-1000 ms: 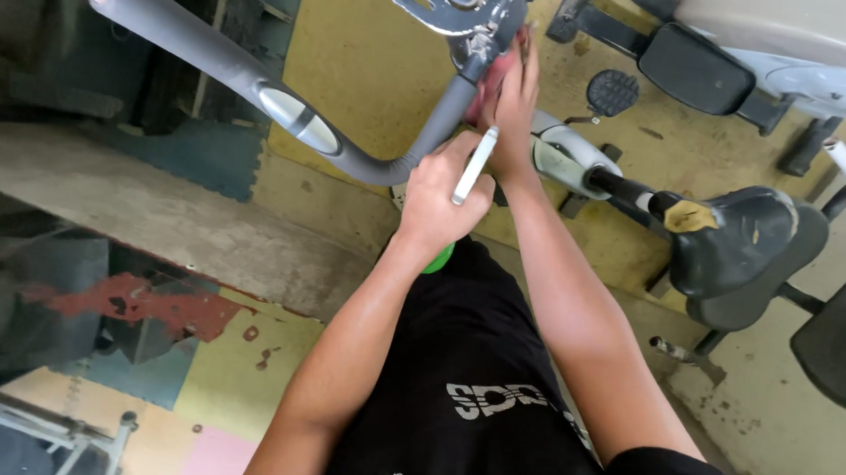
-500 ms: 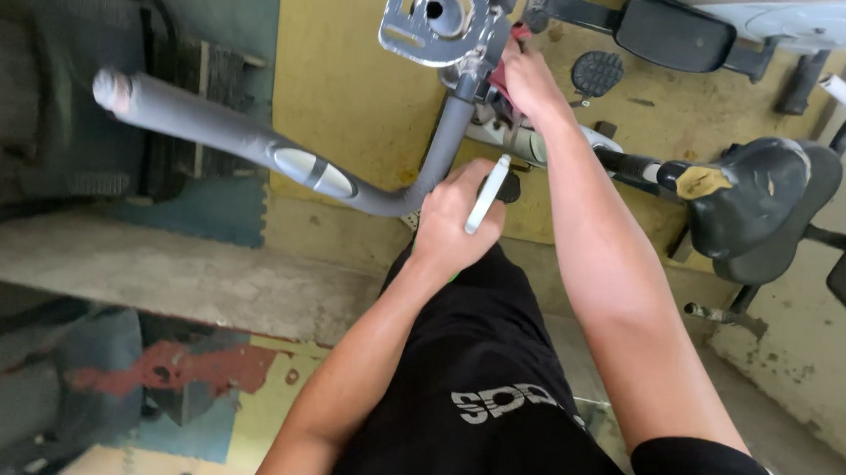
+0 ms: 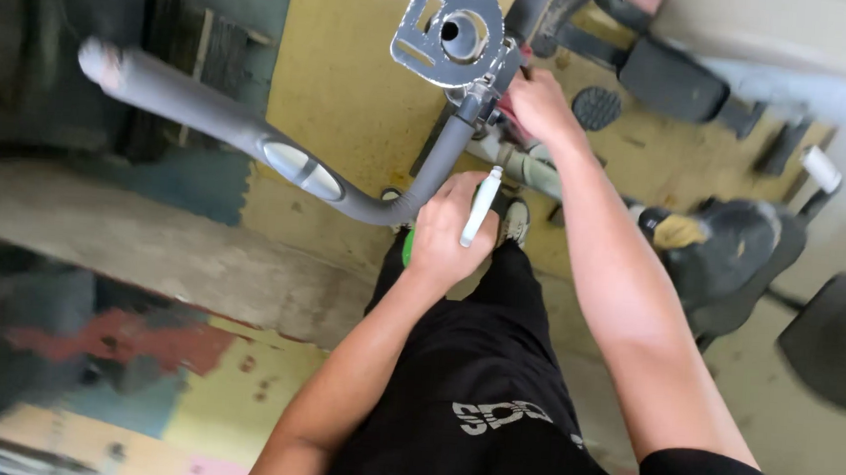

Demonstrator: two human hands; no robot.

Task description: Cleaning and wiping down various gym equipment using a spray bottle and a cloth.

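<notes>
Compared with a second ago, the left hand has slid down off the stem and now sits at the bend of the grey handlebar, fingers curled round a white marker-like stick with something green tucked under the palm. The right hand has stayed up at the stem, closed on a reddish part just below the perforated metal bracket plate. So it looks like the fiddling is happening up top while the left hand steadies the exercise bike.

Bright daylight from upper right, glare on grey frame; left side dim, edges blurred w/ wide-angle distortion.
</notes>
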